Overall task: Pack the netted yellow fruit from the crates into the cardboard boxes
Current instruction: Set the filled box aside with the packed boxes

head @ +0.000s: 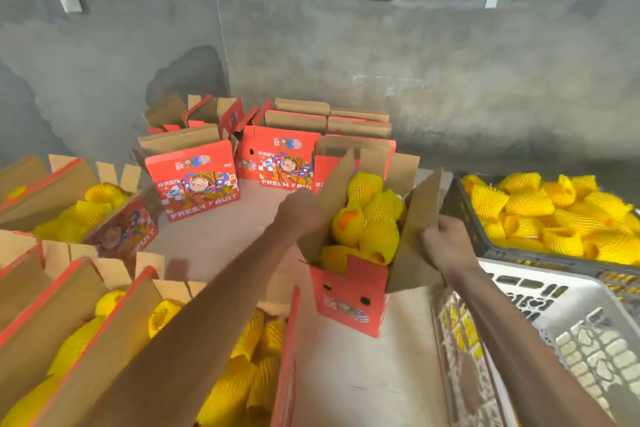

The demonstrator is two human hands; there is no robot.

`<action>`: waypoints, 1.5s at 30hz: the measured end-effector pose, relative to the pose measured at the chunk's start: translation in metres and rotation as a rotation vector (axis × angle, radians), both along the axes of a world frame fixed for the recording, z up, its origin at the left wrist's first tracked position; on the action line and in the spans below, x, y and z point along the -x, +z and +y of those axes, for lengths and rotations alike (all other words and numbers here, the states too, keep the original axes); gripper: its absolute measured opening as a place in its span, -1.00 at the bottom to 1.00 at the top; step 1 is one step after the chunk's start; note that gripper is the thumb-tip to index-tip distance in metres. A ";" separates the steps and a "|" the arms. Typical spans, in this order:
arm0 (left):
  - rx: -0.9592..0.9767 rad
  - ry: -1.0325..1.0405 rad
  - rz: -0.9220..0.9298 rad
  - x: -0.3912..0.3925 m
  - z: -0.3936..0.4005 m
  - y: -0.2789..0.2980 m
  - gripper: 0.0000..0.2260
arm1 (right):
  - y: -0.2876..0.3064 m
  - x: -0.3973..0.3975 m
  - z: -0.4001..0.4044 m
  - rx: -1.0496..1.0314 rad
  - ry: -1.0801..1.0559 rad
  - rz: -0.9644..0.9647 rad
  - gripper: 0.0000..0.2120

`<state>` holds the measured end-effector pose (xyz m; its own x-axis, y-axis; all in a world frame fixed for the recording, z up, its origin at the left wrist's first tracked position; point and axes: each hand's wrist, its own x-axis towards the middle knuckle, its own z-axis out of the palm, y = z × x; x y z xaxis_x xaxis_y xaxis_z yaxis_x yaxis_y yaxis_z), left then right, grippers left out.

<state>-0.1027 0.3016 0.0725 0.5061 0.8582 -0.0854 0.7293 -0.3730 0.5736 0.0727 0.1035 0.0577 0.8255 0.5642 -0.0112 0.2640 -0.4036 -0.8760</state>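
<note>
L hand (pixel 299 210) gripping box (pixel 349 298) flap, R hand (pixel 446 243) fingers pinching opp flap, netted fruit (pixel 375 218) inside

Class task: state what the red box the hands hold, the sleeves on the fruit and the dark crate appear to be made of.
Red box: corrugated cardboard, printed outside, raw brown flaps. Sleeves on the fruit: probably foam netting, a soft yellow mesh. Dark crate: apparently moulded plastic with perforated walls.

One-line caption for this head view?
Both hands, left hand and right hand, hold the flaps of a fruit-filled cardboard box beside the black crate.
</note>
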 end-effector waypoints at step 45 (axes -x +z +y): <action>-0.304 0.350 0.344 0.385 0.356 -0.122 -0.75 | -0.094 0.366 0.457 0.419 0.693 -0.116 -0.52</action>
